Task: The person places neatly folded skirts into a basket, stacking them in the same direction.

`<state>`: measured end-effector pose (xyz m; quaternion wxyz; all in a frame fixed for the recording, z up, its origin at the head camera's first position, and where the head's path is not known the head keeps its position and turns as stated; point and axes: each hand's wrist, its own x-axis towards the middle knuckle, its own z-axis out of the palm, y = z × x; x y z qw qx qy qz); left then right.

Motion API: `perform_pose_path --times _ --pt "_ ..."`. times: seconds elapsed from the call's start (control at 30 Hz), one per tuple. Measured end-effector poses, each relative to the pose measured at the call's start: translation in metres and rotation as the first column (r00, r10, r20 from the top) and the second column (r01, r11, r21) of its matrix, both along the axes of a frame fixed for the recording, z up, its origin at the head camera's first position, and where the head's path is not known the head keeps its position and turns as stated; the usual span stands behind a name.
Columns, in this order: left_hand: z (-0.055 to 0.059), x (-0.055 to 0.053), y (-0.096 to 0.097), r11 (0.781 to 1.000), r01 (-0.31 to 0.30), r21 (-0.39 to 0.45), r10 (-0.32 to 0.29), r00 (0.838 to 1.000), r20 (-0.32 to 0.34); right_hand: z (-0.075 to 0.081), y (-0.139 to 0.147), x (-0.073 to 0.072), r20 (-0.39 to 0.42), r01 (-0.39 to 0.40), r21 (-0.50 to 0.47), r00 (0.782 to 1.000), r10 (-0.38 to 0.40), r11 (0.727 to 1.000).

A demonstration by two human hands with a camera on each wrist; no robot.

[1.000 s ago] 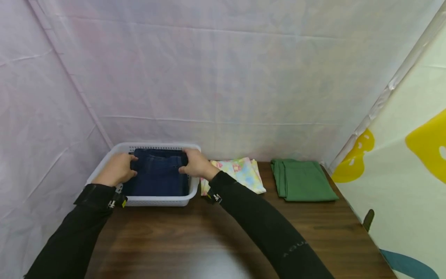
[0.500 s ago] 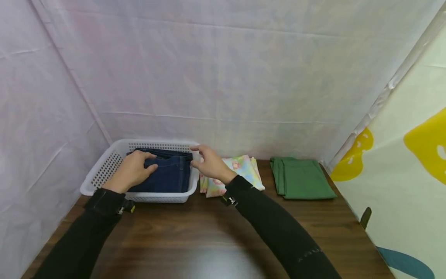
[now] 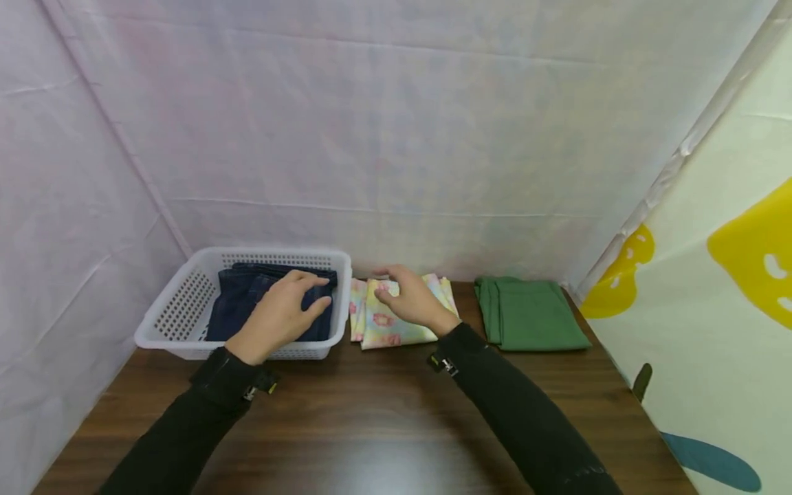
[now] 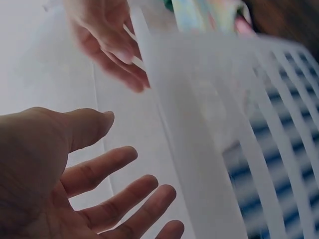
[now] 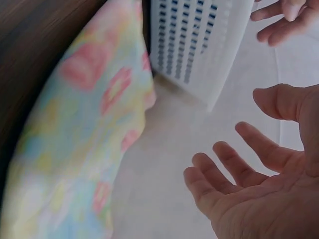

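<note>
In the head view, folded dark blue jeans lie inside a white plastic basket at the back left of the table. My left hand is above the basket's right part, fingers spread and holding nothing; its palm shows in the left wrist view. My right hand hovers over a folded floral cloth in pastel yellow, pink and blue, right of the basket. In the right wrist view its fingers are apart and loosely bent, with nothing between them.
A folded green cloth lies on the brown wooden table, right of the floral one. White sheeting hangs behind the table, and a sheet with yellow shapes hangs on the right.
Both hands have let go of the jeans, which now lie in the basket, and have moved right. My right hand has passed from the basket to above the floral cloth.
</note>
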<state>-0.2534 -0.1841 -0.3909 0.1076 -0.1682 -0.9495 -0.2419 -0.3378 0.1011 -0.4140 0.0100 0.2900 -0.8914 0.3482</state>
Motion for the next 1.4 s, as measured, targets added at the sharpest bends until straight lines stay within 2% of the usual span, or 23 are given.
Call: perform_pose_path --times 0.33,0.5,0.67,0.87,1.0,1.27,1.4 --pt "-0.008 0.002 0.049 0.997 0.055 -0.055 -0.061 0.993 -0.101 -0.015 0.041 0.004 -0.042 0.039 0.054 0.998 -0.037 0.998" --pt "-0.013 0.001 0.073 0.993 0.094 -0.070 -0.102 0.987 -0.124 -0.022 0.057 0.005 -0.081 0.078 0.085 0.994 -0.071 0.993" --pt "-0.018 0.003 0.097 0.987 0.137 -0.082 -0.148 0.979 -0.139 -0.028 0.068 0.006 -0.083 0.094 0.150 0.993 -0.083 0.984" --pt "-0.026 0.006 0.116 0.978 0.197 -0.060 -0.201 0.977 -0.067 -0.035 0.078 0.009 -0.055 0.099 0.207 0.994 -0.089 0.973" --pt "-0.035 0.006 0.124 0.976 0.209 -0.066 -0.210 0.977 -0.019 -0.043 0.086 0.010 -0.032 0.086 0.233 0.996 -0.081 0.969" --pt "-0.067 -0.010 0.128 0.983 0.157 -0.094 -0.150 0.986 0.078 -0.052 0.100 0.015 -0.010 0.083 0.228 0.997 -0.083 0.970" --pt "-0.076 -0.017 0.126 0.985 0.140 -0.104 -0.126 0.984 0.126 -0.054 0.102 0.017 0.023 0.083 0.219 0.996 -0.090 0.972"
